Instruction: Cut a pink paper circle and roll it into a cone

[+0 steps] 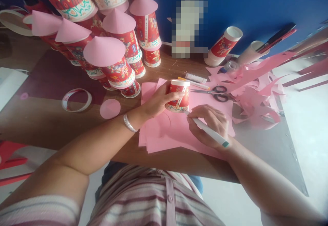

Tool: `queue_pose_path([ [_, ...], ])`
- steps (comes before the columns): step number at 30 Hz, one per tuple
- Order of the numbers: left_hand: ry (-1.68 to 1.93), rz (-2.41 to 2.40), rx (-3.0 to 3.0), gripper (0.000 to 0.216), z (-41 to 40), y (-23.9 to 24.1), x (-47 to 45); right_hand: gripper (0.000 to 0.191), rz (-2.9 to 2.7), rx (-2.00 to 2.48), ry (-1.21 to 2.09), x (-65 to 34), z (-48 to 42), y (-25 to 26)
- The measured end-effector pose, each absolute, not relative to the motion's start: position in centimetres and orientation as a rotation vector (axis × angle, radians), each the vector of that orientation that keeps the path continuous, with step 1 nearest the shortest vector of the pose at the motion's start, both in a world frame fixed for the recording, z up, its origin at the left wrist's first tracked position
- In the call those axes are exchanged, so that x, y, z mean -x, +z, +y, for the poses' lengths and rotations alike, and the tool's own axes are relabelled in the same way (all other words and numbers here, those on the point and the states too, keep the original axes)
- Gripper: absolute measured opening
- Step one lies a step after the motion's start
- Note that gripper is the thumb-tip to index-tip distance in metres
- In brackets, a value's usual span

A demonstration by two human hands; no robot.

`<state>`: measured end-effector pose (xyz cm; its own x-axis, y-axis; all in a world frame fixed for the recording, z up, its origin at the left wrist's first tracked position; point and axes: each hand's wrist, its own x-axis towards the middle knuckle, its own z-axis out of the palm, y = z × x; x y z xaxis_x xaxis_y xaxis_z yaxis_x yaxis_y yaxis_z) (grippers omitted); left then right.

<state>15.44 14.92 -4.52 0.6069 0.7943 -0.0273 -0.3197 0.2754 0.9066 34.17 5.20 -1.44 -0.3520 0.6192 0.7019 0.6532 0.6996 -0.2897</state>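
My left hand [158, 100] grips a red patterned paper cup [178, 95] that stands upside down on a stack of pink paper sheets [166, 130]. My right hand [208, 123] is closed around a white pen [210, 132] with a green end, its tip touching the paper beside the cup's rim. A silver bracelet [128, 123] sits on my left wrist. A faint curved line shows on the paper left of the cup.
Stacked red cups topped with pink paper cones [104, 51] crowd the back left. Scissors [217, 93], a glue stick [196, 78] and pink paper scraps [256, 93] lie right of the cup. A pink paper disc [110, 108] and a cut cup ring [76, 100] rest on the wooden table [46, 116].
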Motion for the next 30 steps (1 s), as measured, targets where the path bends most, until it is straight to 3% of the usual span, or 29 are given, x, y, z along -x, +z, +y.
queue_pose_path([
  [30, 0.764, 0.565, -1.039, 0.041, 14.90, -4.56, -15.46, 0.022, -2.071, 0.944, -0.022, -33.84, 5.23, -1.33],
])
